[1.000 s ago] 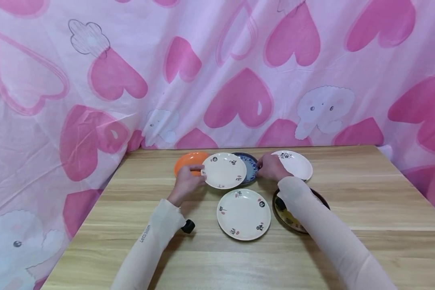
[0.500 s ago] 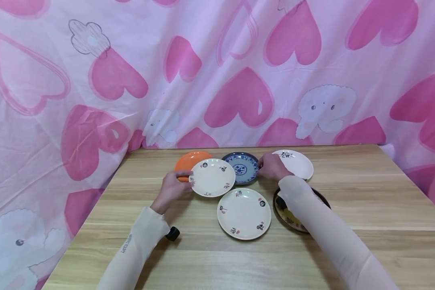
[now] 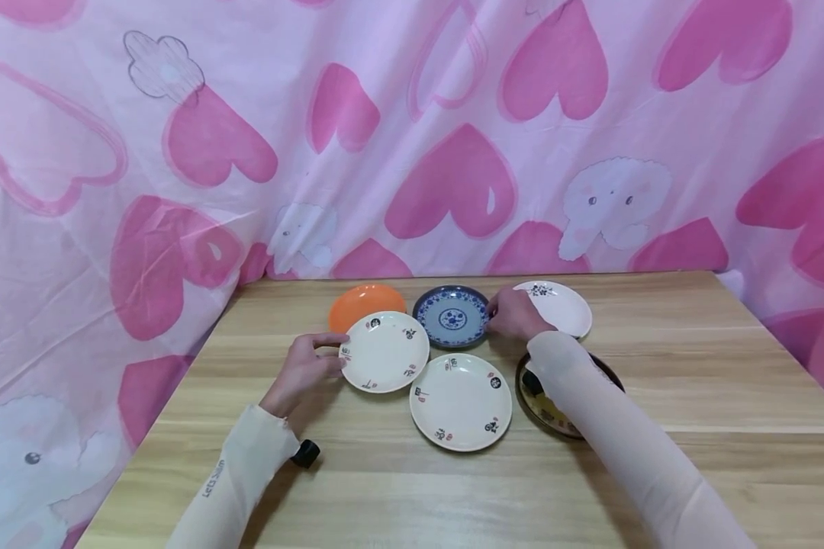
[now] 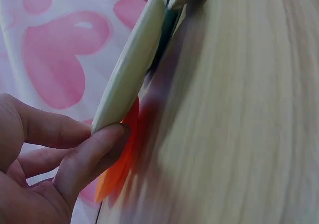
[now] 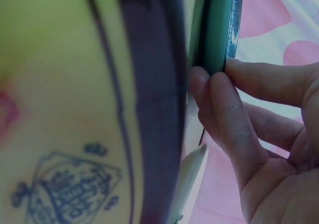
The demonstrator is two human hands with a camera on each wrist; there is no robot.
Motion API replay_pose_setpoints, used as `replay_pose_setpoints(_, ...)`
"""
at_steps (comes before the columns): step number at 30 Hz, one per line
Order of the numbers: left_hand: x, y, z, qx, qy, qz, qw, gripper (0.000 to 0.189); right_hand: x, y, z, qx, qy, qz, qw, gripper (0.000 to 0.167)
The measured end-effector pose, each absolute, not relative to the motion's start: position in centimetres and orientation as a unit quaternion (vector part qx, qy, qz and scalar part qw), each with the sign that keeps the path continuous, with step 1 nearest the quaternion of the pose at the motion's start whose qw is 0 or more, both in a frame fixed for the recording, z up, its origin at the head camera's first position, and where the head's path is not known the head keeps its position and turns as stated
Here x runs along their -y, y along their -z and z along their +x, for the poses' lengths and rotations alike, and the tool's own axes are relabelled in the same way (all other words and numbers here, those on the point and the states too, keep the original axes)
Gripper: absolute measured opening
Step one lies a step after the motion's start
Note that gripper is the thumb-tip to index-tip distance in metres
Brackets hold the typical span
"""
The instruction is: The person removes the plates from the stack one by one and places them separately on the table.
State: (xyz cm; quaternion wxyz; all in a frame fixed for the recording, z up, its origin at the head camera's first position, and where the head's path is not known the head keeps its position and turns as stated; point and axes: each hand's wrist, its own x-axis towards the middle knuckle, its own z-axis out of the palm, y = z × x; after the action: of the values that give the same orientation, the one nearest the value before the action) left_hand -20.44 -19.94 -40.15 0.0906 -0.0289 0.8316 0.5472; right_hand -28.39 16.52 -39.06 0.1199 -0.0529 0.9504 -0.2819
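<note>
My left hand (image 3: 302,374) pinches the left rim of a cream plate (image 3: 384,353) with small dark and red motifs. In the left wrist view that plate (image 4: 130,67) is tilted and lifted above the table, between thumb and fingers (image 4: 99,149). It overlaps the near part of an orange plate (image 3: 362,300). My right hand (image 3: 519,315) pinches the right rim of a blue patterned plate (image 3: 451,316). In the right wrist view, the blue plate's green underside (image 5: 218,30) shows at the fingertips (image 5: 227,84). A second cream plate (image 3: 461,402) lies in front.
Behind the right hand lies a white plate (image 3: 568,309) with a dark floral print. Under the right forearm sits a dark-rimmed yellow-brown plate (image 3: 545,412), partly hidden. Everything is on a wooden table (image 3: 398,496), backed by a pink heart-patterned cloth (image 3: 446,183).
My left hand has carried the cream plate left and nearer to me, off the blue plate, which now shows whole. The right hand has stayed at the blue plate's rim.
</note>
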Motion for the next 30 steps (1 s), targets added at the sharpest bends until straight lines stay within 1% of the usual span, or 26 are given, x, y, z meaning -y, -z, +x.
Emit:
replay_pose_setpoints(7,22.0,40.1,-19.6,-0.834,-0.539,-0.033,0.111,0.043,-16.4,39.1,-28.4,-0.95,0.287,-0.049,0.116,0.037)
replay_pose_setpoints(13,23.2,40.2,-19.0,-0.857,-0.497,-0.033,0.131,0.043,-16.6,39.2,-28.3,-0.95,0.287,-0.051,0.117,0.036)
replay_pose_setpoints(19,23.8,40.4,-18.8,-0.873,-0.471,0.004,0.125,0.042,-16.8,39.3,-28.4,-0.949,0.289,-0.051,0.114,0.035)
replay_pose_setpoints(26,23.7,40.5,-18.8,-0.878,-0.462,0.011,0.127,0.041,-17.0,39.5,-28.4,-0.95,0.285,-0.053,0.112,0.035)
replay_pose_setpoints(30,23.7,40.8,-18.8,-0.875,-0.467,0.028,0.125,0.04,-17.1,39.4,-28.3,-0.955,0.269,-0.068,0.102,0.035)
